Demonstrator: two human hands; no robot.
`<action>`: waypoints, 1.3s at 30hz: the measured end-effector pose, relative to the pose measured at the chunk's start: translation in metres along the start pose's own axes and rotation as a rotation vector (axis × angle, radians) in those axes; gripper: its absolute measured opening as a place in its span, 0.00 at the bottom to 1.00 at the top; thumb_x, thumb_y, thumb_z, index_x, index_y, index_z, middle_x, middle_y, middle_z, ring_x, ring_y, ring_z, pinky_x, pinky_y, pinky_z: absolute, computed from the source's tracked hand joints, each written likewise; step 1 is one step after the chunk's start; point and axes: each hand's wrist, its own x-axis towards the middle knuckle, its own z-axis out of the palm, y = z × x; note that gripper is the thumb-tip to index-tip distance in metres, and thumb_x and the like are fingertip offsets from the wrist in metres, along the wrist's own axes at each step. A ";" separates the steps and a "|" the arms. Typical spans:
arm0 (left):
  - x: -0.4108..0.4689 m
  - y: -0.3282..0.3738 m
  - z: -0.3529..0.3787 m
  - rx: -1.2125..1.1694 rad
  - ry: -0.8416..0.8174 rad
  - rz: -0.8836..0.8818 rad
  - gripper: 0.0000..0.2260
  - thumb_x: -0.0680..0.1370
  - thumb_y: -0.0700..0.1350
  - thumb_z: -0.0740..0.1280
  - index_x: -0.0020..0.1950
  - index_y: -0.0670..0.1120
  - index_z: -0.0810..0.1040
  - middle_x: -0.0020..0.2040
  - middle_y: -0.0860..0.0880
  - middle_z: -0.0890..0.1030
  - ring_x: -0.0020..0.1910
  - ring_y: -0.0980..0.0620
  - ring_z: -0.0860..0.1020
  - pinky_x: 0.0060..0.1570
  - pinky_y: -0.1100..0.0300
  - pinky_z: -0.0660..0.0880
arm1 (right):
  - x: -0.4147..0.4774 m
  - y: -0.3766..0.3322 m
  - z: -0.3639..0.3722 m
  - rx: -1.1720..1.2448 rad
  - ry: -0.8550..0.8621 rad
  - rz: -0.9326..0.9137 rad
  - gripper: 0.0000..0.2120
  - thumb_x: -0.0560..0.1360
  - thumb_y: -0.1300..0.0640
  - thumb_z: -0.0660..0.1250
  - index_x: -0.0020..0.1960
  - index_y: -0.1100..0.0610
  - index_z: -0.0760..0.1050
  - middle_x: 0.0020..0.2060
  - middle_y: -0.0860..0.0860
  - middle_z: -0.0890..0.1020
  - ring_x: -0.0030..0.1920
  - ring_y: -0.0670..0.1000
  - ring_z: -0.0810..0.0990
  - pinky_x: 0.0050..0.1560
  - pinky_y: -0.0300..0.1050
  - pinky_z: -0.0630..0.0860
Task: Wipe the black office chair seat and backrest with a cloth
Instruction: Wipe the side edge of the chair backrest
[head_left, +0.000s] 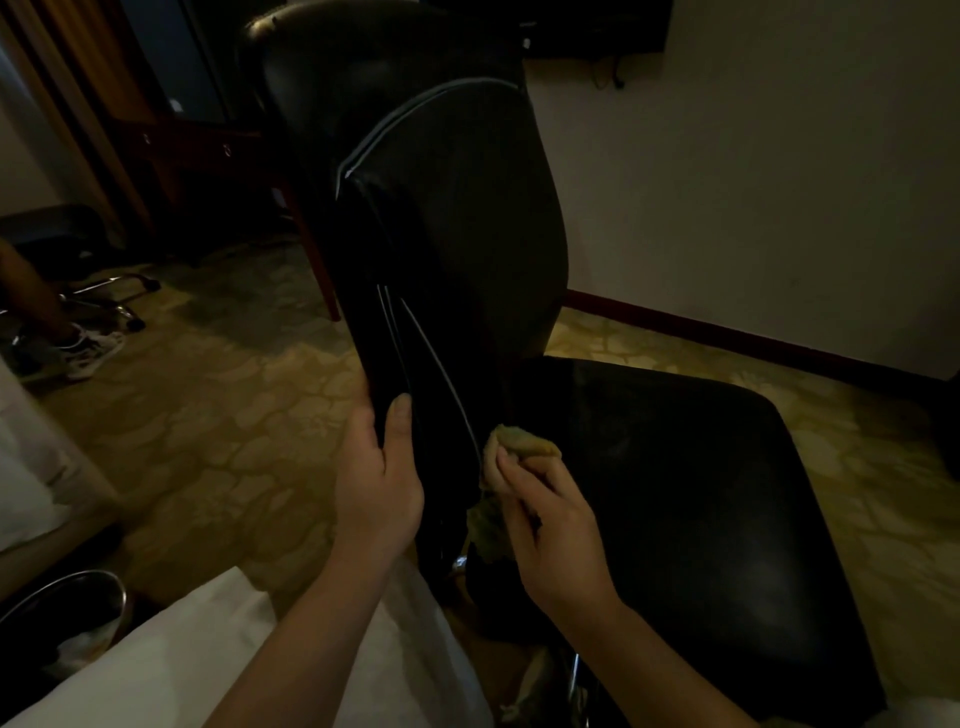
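Note:
A black office chair stands in front of me, seen from its side. Its tall backrest rises in the middle and its glossy seat spreads to the right. My left hand grips the near lower edge of the backrest, thumb on the front face. My right hand holds a bunched yellowish cloth and presses it into the crease where the backrest meets the seat. Part of the cloth hangs below my fingers.
A second dark chair back stands behind the first. A wooden desk is at the back left, another chair base and a person's shoe at the left. A metal bin sits at the bottom left. Patterned carpet surrounds the chair.

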 end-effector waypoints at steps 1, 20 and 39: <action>0.001 -0.001 0.000 0.002 0.000 -0.001 0.23 0.80 0.58 0.56 0.69 0.46 0.71 0.49 0.58 0.78 0.51 0.58 0.79 0.43 0.68 0.73 | 0.001 -0.002 0.000 -0.002 0.007 -0.010 0.19 0.80 0.62 0.64 0.70 0.52 0.73 0.54 0.45 0.74 0.54 0.43 0.77 0.52 0.41 0.79; 0.000 -0.003 -0.001 0.021 0.000 0.003 0.25 0.80 0.58 0.56 0.70 0.44 0.70 0.46 0.58 0.77 0.47 0.55 0.79 0.42 0.62 0.73 | -0.019 0.012 0.009 0.029 -0.007 0.167 0.16 0.81 0.52 0.61 0.67 0.44 0.73 0.56 0.39 0.74 0.56 0.41 0.77 0.53 0.41 0.78; -0.009 -0.007 0.000 -0.016 -0.007 -0.073 0.17 0.78 0.59 0.57 0.56 0.49 0.76 0.42 0.52 0.80 0.39 0.63 0.79 0.35 0.70 0.73 | -0.008 0.010 0.008 0.069 0.022 0.172 0.16 0.80 0.53 0.62 0.67 0.46 0.74 0.58 0.38 0.74 0.59 0.41 0.76 0.57 0.39 0.77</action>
